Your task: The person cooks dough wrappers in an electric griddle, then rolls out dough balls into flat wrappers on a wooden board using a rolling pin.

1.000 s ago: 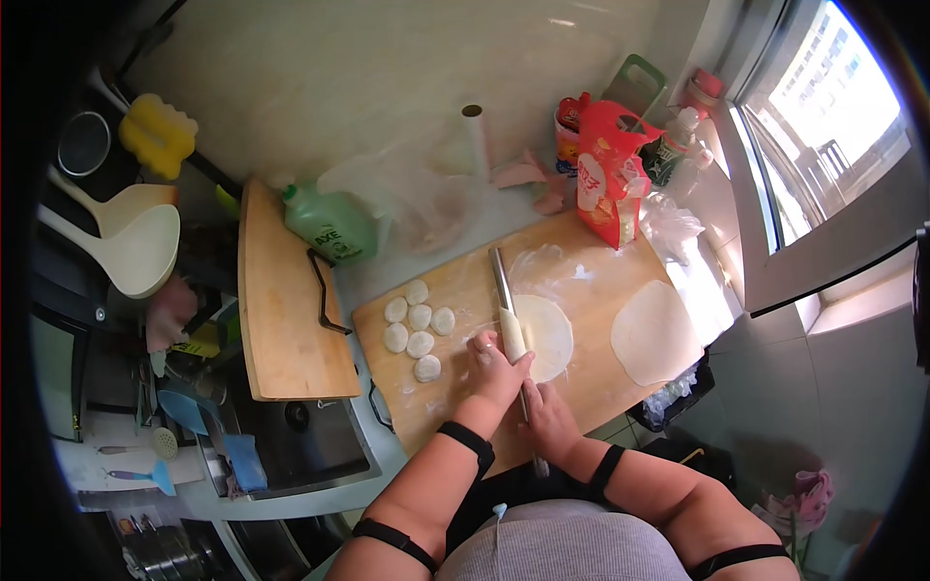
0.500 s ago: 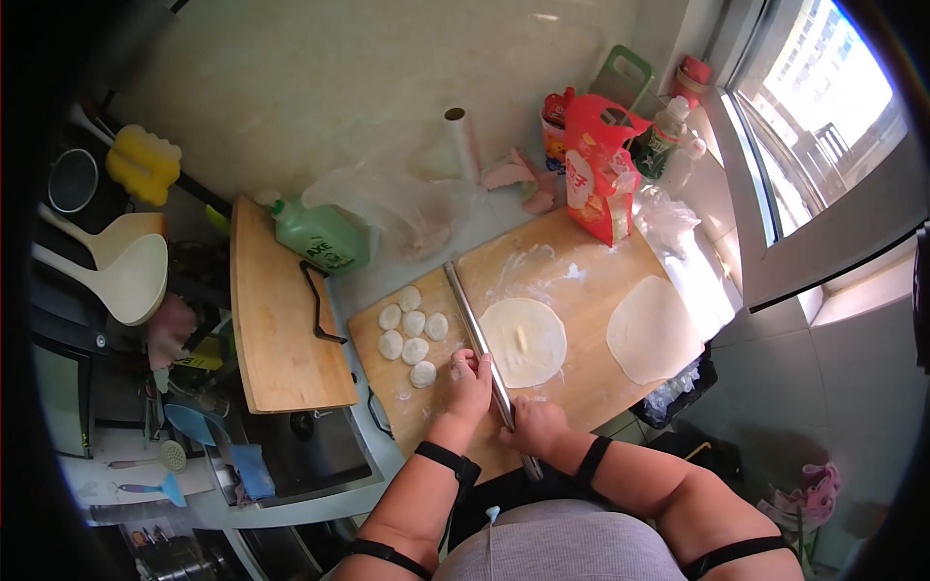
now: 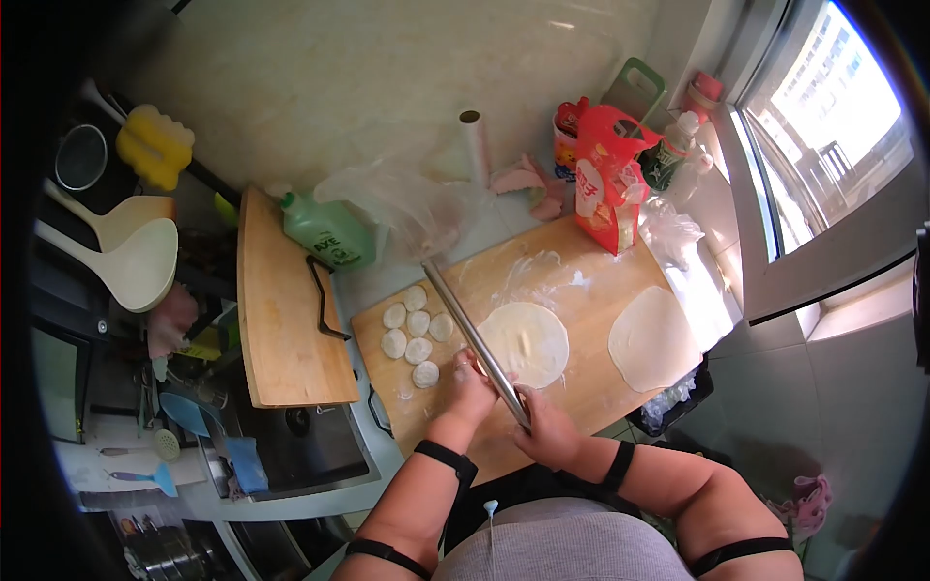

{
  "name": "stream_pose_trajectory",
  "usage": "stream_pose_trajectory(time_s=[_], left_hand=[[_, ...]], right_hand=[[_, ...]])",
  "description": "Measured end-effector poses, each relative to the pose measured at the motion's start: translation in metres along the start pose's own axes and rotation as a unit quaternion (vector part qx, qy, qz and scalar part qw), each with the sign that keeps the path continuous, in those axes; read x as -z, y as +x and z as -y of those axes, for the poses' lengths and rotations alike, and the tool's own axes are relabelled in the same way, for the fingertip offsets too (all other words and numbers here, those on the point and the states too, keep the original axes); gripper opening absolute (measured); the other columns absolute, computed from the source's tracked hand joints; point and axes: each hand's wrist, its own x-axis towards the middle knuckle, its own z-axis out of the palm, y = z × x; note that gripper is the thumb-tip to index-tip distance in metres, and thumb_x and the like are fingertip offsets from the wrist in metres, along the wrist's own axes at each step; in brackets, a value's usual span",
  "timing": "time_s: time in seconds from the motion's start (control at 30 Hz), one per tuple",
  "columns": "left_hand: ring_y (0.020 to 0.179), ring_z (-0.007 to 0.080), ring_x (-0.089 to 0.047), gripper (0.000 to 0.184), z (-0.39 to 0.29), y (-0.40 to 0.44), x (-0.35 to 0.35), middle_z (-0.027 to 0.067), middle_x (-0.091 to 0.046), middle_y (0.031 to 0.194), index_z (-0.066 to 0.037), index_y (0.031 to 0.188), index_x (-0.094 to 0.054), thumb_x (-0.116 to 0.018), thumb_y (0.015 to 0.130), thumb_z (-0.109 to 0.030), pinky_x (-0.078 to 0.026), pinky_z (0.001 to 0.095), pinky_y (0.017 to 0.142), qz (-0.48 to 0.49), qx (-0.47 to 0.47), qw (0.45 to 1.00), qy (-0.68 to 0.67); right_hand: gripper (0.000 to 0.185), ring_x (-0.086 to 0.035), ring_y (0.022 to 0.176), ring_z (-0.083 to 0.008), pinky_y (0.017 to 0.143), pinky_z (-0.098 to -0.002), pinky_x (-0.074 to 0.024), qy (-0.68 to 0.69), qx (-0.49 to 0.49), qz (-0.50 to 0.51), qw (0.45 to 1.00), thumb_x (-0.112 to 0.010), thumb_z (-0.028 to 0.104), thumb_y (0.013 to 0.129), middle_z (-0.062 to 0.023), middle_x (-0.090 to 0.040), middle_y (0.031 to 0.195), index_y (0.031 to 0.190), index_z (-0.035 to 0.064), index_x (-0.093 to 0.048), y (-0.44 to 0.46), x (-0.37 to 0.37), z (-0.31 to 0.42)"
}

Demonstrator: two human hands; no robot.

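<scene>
A silver metal rolling pin point(image 3: 470, 329) slants across the wooden board, along the left edge of a round flat sheet of dough point(image 3: 538, 344). My right hand point(image 3: 549, 433) is closed around the pin's near end. My left hand point(image 3: 472, 390) is closed against the pin farther up, its fingers partly hidden by the pin. Several small floured dough pieces point(image 3: 418, 350) lie to the left of my left hand. A second, larger dough sheet point(image 3: 654, 339) rests at the board's right side, partly over its edge.
The board point(image 3: 591, 290) is dusted with flour. Behind it stand a red bag point(image 3: 607, 184), a green AXE bottle point(image 3: 329, 232) and a crumpled clear plastic bag point(image 3: 407, 198). Another wooden board point(image 3: 281, 320) is at left, beside the stove point(image 3: 315, 455). An open window point(image 3: 823, 145) is at right.
The rolling pin's far end has shifted left, and its near end no longer sticks out past my right hand. My right hand has moved slightly right. The dough pieces and sheets stay in place.
</scene>
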Motion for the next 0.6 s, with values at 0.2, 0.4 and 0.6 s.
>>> stream_pose_trajectory(time_s=[0.2,0.4,0.6], left_hand=[[0.075,0.0352,-0.064,0.028,-0.008,0.017,0.009,0.0181,-0.065,0.077,-0.003,0.093,-0.055,-0.067,0.082,-0.026,-0.051,0.0427,0.071,-0.046,-0.021,0.944,0.327],[0.08,0.0366,-0.064,0.024,0.003,0.016,0.026,0.019,-0.066,0.084,-0.001,0.092,-0.059,-0.058,0.087,-0.024,-0.051,0.0441,0.071,-0.044,-0.036,0.944,0.326],[0.065,0.0155,-0.065,0.031,0.004,0.015,0.023,0.0099,-0.066,0.079,0.003,0.096,-0.06,-0.06,0.091,-0.028,-0.054,0.0273,0.05,-0.045,0.127,0.989,-0.068]], right_hand=[[0.063,-0.059,0.093,-0.0442,0.081,-0.0455,-0.0494,0.035,0.121,-0.119,0.985,-0.058,0.006,0.077,-0.0277,-0.055,0.113,0.135,0.0,-0.033,-0.009,0.012,-0.039],[0.065,-0.059,0.091,-0.0431,0.076,-0.048,-0.0502,-0.111,0.015,-0.239,0.965,-0.056,0.006,0.078,-0.0268,-0.054,0.113,0.137,0.0011,-0.032,0.007,0.027,-0.076],[0.058,-0.055,0.095,-0.0401,0.078,-0.0453,-0.0485,-0.196,-0.05,-0.216,0.955,-0.058,0.005,0.076,-0.0225,-0.053,0.104,0.131,-0.0027,-0.039,0.02,0.04,-0.087]])
